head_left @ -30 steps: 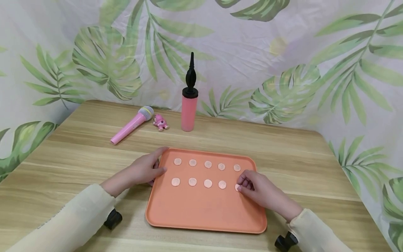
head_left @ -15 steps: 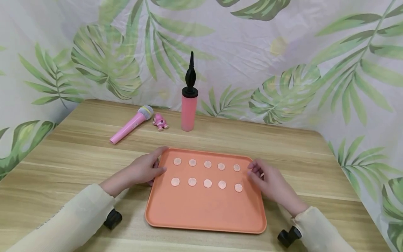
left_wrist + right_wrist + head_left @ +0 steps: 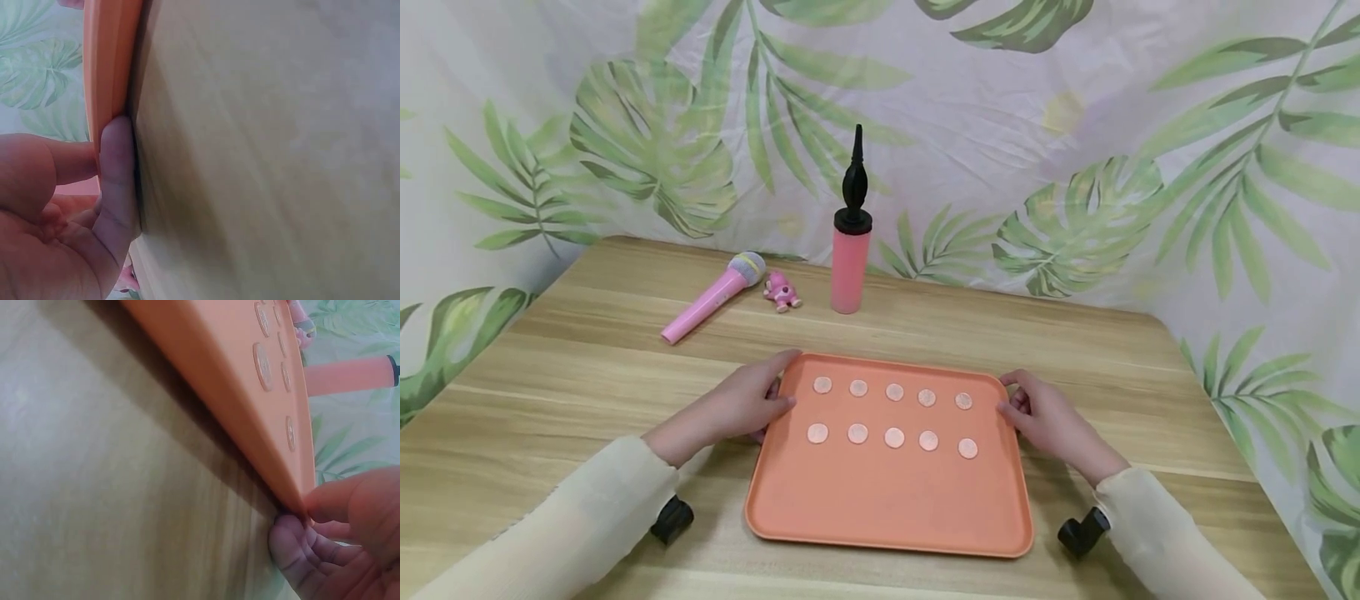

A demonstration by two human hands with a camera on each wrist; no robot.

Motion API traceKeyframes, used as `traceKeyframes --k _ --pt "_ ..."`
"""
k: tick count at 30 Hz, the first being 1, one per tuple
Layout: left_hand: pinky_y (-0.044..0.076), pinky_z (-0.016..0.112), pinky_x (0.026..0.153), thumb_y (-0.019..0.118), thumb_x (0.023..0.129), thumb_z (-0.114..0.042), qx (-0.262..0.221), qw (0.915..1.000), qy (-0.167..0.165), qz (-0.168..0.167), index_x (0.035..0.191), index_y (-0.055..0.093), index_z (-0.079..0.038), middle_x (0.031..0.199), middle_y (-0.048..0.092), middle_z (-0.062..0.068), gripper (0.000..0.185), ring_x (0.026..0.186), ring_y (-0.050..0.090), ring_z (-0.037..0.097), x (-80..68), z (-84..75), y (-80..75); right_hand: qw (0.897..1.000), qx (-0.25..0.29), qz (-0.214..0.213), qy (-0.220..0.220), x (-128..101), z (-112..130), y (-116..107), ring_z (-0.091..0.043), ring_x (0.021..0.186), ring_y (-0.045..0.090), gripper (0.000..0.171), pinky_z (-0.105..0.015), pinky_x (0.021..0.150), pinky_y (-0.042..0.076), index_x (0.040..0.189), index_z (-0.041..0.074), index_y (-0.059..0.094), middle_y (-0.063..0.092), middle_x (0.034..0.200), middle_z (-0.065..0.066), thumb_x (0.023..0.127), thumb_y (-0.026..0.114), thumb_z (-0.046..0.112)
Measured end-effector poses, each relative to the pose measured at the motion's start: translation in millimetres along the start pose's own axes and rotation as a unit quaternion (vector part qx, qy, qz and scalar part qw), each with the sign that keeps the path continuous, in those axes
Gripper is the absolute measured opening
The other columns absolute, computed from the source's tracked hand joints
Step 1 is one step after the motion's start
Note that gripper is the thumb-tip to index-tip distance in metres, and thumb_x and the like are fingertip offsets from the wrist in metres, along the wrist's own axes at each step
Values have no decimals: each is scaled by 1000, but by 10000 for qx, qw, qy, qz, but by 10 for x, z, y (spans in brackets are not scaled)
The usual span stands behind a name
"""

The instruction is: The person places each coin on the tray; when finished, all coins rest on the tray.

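Note:
An orange tray (image 3: 883,508) lies on the table, carrying several round coin-like discs (image 3: 894,437) in two rows. My left hand (image 3: 739,407) grips the tray's left side near the far corner. In the left wrist view, fingers (image 3: 117,162) of that hand press against the outer wall of the tray (image 3: 112,56) close to the tabletop. Across from it, my right hand (image 3: 1047,417) holds the right rim near the far right corner. The right wrist view has fingers (image 3: 331,500) above and below the tray edge (image 3: 250,434) there.
Behind the tray, a pink pump (image 3: 847,271) with a black nozzle stands upright. To its left lie a small pink toy figure (image 3: 782,292) and a pink microphone (image 3: 709,304). A leaf-patterned cloth (image 3: 955,117) hangs behind the wooden table (image 3: 1120,367).
My right hand has let go of the last disc in the nearer row, moved right and away from me, and taken hold of the tray's right rim. The left hand stays put.

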State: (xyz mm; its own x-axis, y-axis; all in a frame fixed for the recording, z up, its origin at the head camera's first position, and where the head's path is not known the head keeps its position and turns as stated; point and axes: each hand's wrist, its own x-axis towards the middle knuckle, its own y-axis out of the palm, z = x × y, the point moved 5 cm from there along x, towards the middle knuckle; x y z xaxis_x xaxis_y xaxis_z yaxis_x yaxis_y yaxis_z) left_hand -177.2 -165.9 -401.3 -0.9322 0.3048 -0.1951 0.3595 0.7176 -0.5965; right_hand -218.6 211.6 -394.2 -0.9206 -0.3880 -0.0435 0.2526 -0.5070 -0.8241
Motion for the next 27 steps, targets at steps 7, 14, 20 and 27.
traceKeyframes --k 7,14,20,27 --pt "61 33 48 59 102 -3 76 10000 7 -33 161 25 6 79 59 12 68 54 63 14 -5 -39 -19 10000 16 55 -36 33 -2 3 -12 64 55 32 -23 56 46 132 -6 57 65 82 -6 104 62 10" --pt "61 34 50 59 102 -2 41 10000 -81 -8 161 25 5 81 60 13 68 55 64 13 -5 -42 -18 9999 45 93 12 46 -12 8 -13 65 56 33 -23 56 47 133 -6 56 65 82 -8 104 62 9" --pt "62 34 50 58 102 -3 17 9999 -119 27 161 25 5 80 61 13 68 55 64 13 -6 -34 -5 10000 83 45 -13 37 -27 37 -12 64 55 31 -23 56 47 131 -7 56 65 82 -7 104 61 8" --pt "61 34 49 59 103 -4 113 9999 -85 38 161 24 6 79 59 12 69 53 63 13 7 -20 13 9999 149 57 50 23 -61 48 -13 66 56 33 -23 57 48 133 -7 55 66 85 -9 104 61 9"
